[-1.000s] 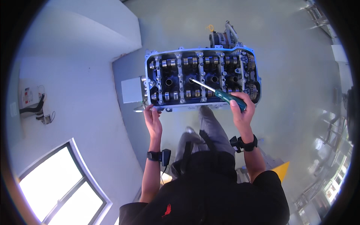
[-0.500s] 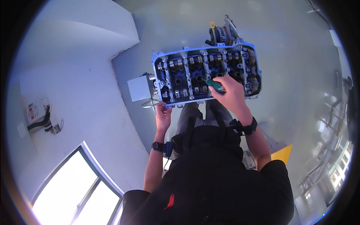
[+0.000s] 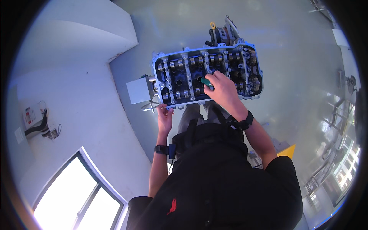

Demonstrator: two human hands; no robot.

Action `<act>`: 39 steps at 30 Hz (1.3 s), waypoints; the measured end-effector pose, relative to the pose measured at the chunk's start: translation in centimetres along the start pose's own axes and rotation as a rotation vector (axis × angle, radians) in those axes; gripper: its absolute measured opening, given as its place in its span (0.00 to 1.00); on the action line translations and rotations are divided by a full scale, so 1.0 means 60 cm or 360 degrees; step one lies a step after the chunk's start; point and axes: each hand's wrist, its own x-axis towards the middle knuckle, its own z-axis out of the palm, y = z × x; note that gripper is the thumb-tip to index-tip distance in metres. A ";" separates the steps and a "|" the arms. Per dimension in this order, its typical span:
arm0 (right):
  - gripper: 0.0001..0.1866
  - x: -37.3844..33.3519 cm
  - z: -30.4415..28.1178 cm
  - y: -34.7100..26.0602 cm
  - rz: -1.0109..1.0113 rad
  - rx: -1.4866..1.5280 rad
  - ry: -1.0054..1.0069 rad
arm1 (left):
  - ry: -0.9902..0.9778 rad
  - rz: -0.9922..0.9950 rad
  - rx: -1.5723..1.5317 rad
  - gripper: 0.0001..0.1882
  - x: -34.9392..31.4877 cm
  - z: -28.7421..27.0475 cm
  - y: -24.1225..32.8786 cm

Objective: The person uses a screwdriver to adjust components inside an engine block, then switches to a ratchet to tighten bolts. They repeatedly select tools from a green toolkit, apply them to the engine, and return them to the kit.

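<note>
An engine's cylinder head [image 3: 187, 73] stands before me with its cover off, showing cam lobes, bolts and round wells. My right hand [image 3: 224, 92] is closed around the green handle of a screwdriver [image 3: 207, 82] over the middle of the head. The screwdriver's tip reaches toward one of the round wells, though I cannot tell whether it touches anything. At the near left corner, my left hand [image 3: 165, 120] has its fingers curled on the rim of the cylinder head, the thumb on the right side of that corner.
Beyond the head's far edge sits an alternator [image 3: 223, 35] with a yellow ring beside it. A pale flat plate [image 3: 138, 91] juts from the left end, above a metal ring [image 3: 150, 106]. A white wall [image 3: 96, 111] rises on the left. Something yellow [image 3: 286, 151] shows behind my right arm.
The view has shifted slightly, moving the engine a little left in the picture. My right hand has turned the screwdriver handle and moved slightly nearer the well. My left hand keeps its place on the corner.
</note>
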 end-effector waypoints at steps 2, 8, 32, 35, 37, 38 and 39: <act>0.14 -0.007 0.010 -0.003 -0.0034 -0.0018 0.0003 | 0.0052 -0.0033 -0.0061 0.16 -0.012 0.004 -0.004; 0.14 -0.019 0.028 -0.010 -0.0109 -0.0068 0.0021 | 0.0057 -0.0098 -0.0107 0.17 -0.031 0.009 -0.002; 0.15 0.024 -0.006 0.095 -0.0254 0.0233 -0.0596 | 0.0160 -0.0017 -0.0285 0.19 -0.050 0.079 -0.020; 0.14 0.024 -0.010 0.095 -0.0322 0.0225 -0.0612 | 0.0161 -0.0028 -0.0286 0.19 -0.051 0.082 -0.020; 0.14 0.037 -0.025 0.097 -0.0300 0.0292 -0.0562 | 0.0196 0.0001 -0.0344 0.19 -0.049 0.084 -0.022; 0.15 0.043 -0.031 0.098 -0.0313 0.0303 -0.0556 | 0.0195 0.0002 -0.0343 0.19 -0.044 0.085 -0.021; 0.15 0.049 -0.034 0.101 -0.0327 0.0315 -0.0549 | 0.0196 -0.0005 -0.0339 0.19 -0.039 0.085 -0.020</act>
